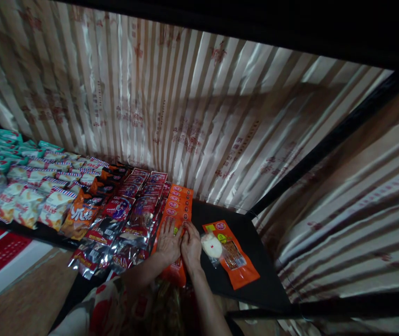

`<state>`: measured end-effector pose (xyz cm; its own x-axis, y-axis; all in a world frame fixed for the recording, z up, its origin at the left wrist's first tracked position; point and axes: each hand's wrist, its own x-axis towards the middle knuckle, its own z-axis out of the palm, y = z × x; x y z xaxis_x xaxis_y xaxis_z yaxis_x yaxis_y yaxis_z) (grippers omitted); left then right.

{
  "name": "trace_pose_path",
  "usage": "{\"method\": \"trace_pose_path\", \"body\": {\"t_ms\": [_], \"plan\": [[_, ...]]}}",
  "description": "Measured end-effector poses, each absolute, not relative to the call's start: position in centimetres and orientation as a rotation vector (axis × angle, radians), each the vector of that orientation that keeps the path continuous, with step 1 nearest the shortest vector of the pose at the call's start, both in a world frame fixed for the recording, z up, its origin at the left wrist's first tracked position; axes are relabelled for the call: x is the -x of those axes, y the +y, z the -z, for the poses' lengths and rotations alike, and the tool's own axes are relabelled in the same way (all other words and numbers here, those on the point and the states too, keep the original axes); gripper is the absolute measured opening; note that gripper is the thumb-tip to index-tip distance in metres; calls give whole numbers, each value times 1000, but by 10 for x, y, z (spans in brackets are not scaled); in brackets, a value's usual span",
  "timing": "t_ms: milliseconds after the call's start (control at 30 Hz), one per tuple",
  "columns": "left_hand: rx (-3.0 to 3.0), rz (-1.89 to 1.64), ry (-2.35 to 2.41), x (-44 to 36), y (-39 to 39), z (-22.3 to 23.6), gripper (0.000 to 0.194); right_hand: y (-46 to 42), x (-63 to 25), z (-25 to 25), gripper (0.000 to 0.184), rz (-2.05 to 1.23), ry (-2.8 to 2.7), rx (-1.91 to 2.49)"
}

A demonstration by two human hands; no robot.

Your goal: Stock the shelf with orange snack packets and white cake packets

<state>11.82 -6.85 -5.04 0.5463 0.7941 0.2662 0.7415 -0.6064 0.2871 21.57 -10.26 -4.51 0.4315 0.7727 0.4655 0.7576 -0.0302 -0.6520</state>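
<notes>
- Orange packets (176,205) are lying overlapped in one column on the black shelf (250,238), right under my hands; I am counting at least four printed tops.
- My left hand (169,242) is resting palm down on the column, fingers extended and a little apart, pressing on the packets and gripping nothing.
- My right hand (190,242) is lying just beside it, fingers mostly straight and close together, touching the same column; I am unable to tell whether it is pinching an edge.
- One more orange packet (237,261) is lying apart to the right, and one round white item in clear wrapping (212,246) is overlapping its left side.
- Dark red packets (115,210) are filling two columns left of the orange ones, with the edge of a third showing between.
- Black-and-orange bags (80,214) are standing next along, at least three; the front one is carrying large white characters.
- White bags with striped tops (56,207) and teal bags (9,140) are sitting further left, too crowded for a sure count.
- Pink logos and a yellow-green badge are marking the lone orange packet; red characters are running over the striped sheeting (143,93) behind, too blurred for me to read.
</notes>
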Motion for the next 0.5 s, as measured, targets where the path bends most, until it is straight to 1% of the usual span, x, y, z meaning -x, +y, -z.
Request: {"method": "trace_pose_path", "body": {"t_ms": [100,267,433,500], "plan": [[-2672,-569,1307,-119,-66,56,50,-98,-213,47,41,-31,-1300,1792],[-2801,-627,1348,-124,-66,68,48,-87,-209,44,41,-46,-1348,1781],[-2810,-678,1408,-127,-64,75,57,-71,-204,31,40,-21,-1374,1771],[-2799,-696,1414,-127,-64,75,57,-67,-203,26,40,-25,-1377,1767]]}}
